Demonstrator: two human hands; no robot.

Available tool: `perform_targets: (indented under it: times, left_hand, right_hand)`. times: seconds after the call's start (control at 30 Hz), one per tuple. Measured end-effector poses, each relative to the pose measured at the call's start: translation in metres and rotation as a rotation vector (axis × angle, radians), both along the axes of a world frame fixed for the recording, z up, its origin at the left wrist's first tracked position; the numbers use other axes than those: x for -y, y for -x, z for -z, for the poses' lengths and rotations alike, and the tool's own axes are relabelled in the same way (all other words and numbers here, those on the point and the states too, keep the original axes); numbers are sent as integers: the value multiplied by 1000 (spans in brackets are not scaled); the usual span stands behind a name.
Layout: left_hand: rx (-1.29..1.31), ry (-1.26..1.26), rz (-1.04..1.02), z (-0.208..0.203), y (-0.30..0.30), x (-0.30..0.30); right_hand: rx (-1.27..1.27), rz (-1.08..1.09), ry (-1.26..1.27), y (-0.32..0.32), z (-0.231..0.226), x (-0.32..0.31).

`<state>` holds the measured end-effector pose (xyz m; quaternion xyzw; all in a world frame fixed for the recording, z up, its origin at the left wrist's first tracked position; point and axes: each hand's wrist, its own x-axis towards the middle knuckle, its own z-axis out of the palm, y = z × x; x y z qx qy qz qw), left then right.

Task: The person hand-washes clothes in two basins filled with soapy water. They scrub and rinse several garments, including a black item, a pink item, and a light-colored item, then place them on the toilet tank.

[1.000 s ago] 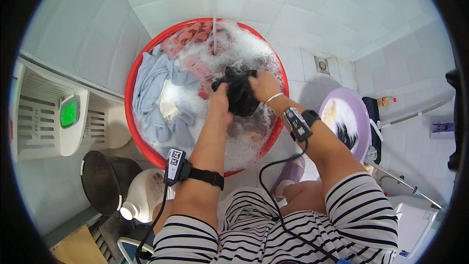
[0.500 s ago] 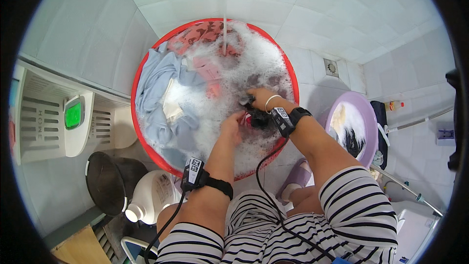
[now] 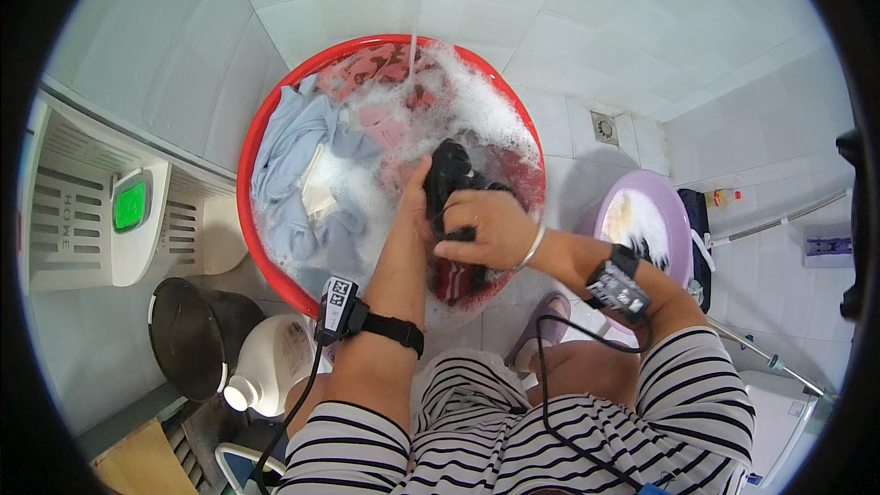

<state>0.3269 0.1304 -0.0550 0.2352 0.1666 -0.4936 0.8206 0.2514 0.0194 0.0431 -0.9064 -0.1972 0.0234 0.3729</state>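
A wet black garment (image 3: 447,170), with a dark red striped part (image 3: 454,282) hanging at its near end, is held up over the right side of a large red-rimmed tub (image 3: 246,211). My left hand (image 3: 418,197) grips its left edge; most of those fingers are hidden behind the cloth. From the right, my right hand (image 3: 490,227) closes on the middle of it with curled fingers. Foamy water fills the tub. A light blue garment (image 3: 286,170) and a cream cloth (image 3: 318,188) lie at the left, a red patterned cloth (image 3: 367,71) at the back.
A thin water stream (image 3: 413,32) falls into the tub's far side. At right stands a purple basin (image 3: 680,234) with foam and dark cloth. To the left are a black bucket (image 3: 174,339), a white jug (image 3: 275,362) and a white shelf rack (image 3: 69,261). A floor drain (image 3: 604,128) lies beyond.
The black garment has come up out of the foam and now shows long between my hands. My right hand has moved nearer me and turned, its wrist lower and elbow further out.
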Motion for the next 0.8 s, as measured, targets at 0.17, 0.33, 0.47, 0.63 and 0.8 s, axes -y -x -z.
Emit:
perform_targets:
  times: [0.17,0.33,0.47,0.63,0.8]
  left_hand:
    - [-278,-109,-197,17,9,18]
    - [326,-302,-341,13,13,25]
    - [311,-516,-296,23,11,5]
    - [181,-467,-281,46,2,-11]
    - [20,-138,-234,41,-1,-9]
  right_hand:
    - [-62,475,135,-30,49,12]
    - [-375,686,397,-63,106,80]
    - [-287,936,346,-44,126,78]
    - [-388,198,536,-30,150,57]
    - [-441,641,341,-48,130,61]
